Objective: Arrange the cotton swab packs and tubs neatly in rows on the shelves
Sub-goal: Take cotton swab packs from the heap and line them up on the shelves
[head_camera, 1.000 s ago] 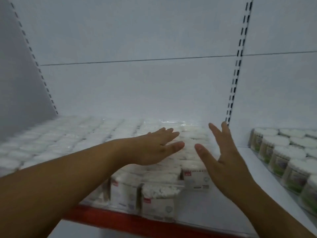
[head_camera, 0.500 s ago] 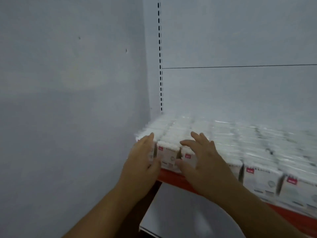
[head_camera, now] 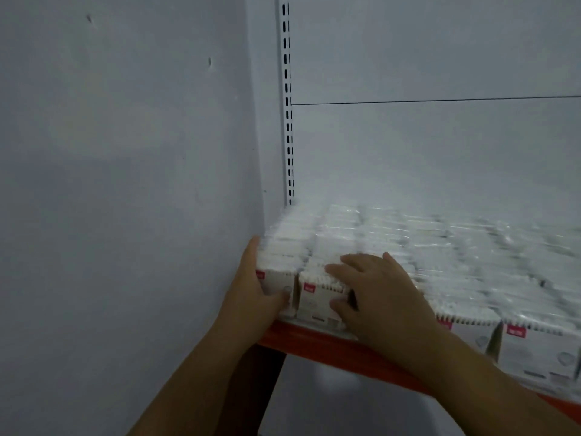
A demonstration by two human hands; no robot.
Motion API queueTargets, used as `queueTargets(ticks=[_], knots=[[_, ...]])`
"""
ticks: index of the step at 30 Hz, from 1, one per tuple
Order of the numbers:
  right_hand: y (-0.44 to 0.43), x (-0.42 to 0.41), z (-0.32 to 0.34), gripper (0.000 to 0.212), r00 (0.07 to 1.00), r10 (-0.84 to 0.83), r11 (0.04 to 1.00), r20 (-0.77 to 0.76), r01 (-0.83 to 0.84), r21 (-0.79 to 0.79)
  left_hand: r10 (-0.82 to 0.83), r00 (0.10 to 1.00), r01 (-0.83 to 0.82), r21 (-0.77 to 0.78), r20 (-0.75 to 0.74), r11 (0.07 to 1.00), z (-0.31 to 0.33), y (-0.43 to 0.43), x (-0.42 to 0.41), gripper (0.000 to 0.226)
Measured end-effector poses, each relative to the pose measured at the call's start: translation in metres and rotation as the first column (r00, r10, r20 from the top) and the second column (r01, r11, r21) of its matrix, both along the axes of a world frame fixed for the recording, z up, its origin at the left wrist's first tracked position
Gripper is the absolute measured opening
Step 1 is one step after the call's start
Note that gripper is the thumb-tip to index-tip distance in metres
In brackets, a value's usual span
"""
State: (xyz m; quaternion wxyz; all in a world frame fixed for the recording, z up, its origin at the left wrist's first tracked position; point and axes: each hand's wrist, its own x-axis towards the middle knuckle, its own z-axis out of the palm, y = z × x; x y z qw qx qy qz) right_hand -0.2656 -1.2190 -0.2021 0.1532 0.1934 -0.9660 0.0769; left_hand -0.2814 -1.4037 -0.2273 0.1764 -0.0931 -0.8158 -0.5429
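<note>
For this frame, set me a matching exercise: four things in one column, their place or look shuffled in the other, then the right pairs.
Things
1. left hand
2. right hand
3. shelf edge
4. slotted upright

Place or look
A. orange-red strip below the cotton swab packs
B. white, climbs the back corner
C. grips the end pack beside the wall, thumb on its front
D. lies on top of the second pack

Pairs: 1-C, 2-D, 3-A, 4-B
</note>
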Motion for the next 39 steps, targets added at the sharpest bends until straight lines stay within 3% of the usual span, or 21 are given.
queueTargets(ticks=[7, 11, 14, 16, 19, 22, 25, 29, 31, 35, 39], knots=[[0.002, -0.015, -0.015, 0.047, 0.995, -0.041, 0.998, -0.089, 0.037, -0.045, 0.052, 0.995, -0.039, -0.163, 0.081, 0.986, -0.02, -0.021, -0.024, 0.079], [0.0, -0.011, -0.014, 0.046, 0.994, -0.065, 0.995, -0.082, 0.059, -0.084, -0.014, 0.979, 0.079, -0.313, 0.204, 0.946, -0.01, -0.036, -0.029, 0.088], [-0.004, -0.008, -0.011, 0.052, 0.996, -0.081, 0.994, -0.038, 0.078, -0.075, 0.021, 0.994, 0.026, -0.422, 0.108, 0.906, 0.008, -0.048, -0.037, 0.097], [-0.004, -0.004, -0.002, 0.059, 0.997, -0.071, 0.994, -0.023, 0.069, -0.089, 0.062, 0.998, -0.061, -0.411, -0.011, 0.91, 0.026, -0.043, -0.029, 0.087], [0.014, 0.006, 0.021, 0.074, 0.994, -0.089, 0.956, 0.061, 0.102, -0.274, -0.156, 0.982, 0.101, -0.405, -0.106, 0.909, 0.047, -0.015, -0.003, 0.071], [0.038, 0.017, 0.043, 0.068, 0.981, -0.195, 0.966, -0.023, 0.188, -0.177, -0.38, 0.924, 0.282, -0.619, -0.029, 0.733, 0.05, 0.015, -0.004, 0.072], [0.038, 0.02, 0.05, 0.066, 0.97, -0.216, 0.976, 0.108, 0.213, 0.038, -0.406, 0.913, 0.235, -0.856, 0.033, 0.461, 0.049, 0.037, -0.02, 0.081], [0.032, 0.013, 0.044, 0.07, 0.963, -0.202, 0.976, 0.177, 0.184, 0.117, -0.427, 0.897, 0.255, -0.925, 0.117, 0.281, 0.047, 0.056, -0.025, 0.094], [0.039, 0.02, 0.055, 0.062, 0.959, -0.235, 0.972, 0.16, 0.236, 0.009, -0.402, 0.906, 0.234, -0.947, 0.132, 0.218, 0.048, 0.059, -0.025, 0.097], [0.077, 0.047, 0.069, 0.043, 0.92, -0.391, 0.908, -0.032, 0.38, -0.176, -0.398, 0.911, 0.194, -0.963, 0.106, 0.186, 0.05, 0.064, -0.021, 0.098], [0.101, 0.064, 0.038, 0.027, 0.881, -0.473, 0.837, 0.03, 0.459, -0.299, -0.496, 0.864, 0.185, -0.972, 0.089, 0.148, 0.043, 0.083, -0.014, 0.098]])
